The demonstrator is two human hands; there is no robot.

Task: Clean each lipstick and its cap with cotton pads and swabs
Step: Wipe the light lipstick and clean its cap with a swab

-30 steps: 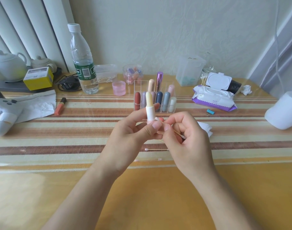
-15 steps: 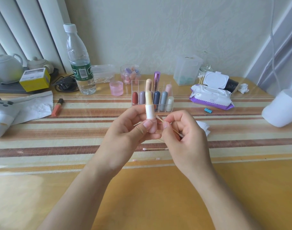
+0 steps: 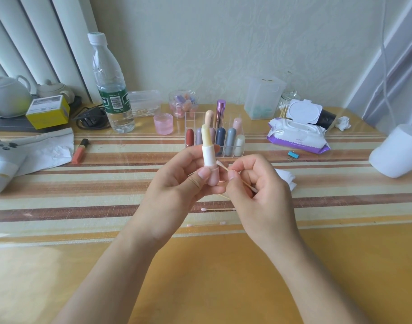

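The striped table carries the whole job. Both hands work above its middle. The clear rack of capped lipsticks stands at 12 o'clock from them.

The left hand has thumb and fingers curled round the pink base of 1 uncapped lipstick and holds it upright, with the pale bullet wound out at the top. The right hand pinches a cotton swab between thumb and forefinger. The swab's tip touches the tube at about 4 o'clock, on the ledge where the white collar meets the pink base.

The step looks like clearing residue from that ledge. It would go best with the swab held still and the tube rolled by the left fingers, so the tip follows the groove all the way round. Light pressure matters, because the stick is thin and looks likely to bend or snap. The tip should stay below the collar's top edge, well away from the soft bullet, which would smear or dent easily. The thumb covers part of the base, so the left hand will need to regrip to expose it.

A white cotton pad lies at 3 o'clock, partly behind the right hand. 2 loose swabs lie at 6 o'clock. I cannot tell where this lipstick's cap is.
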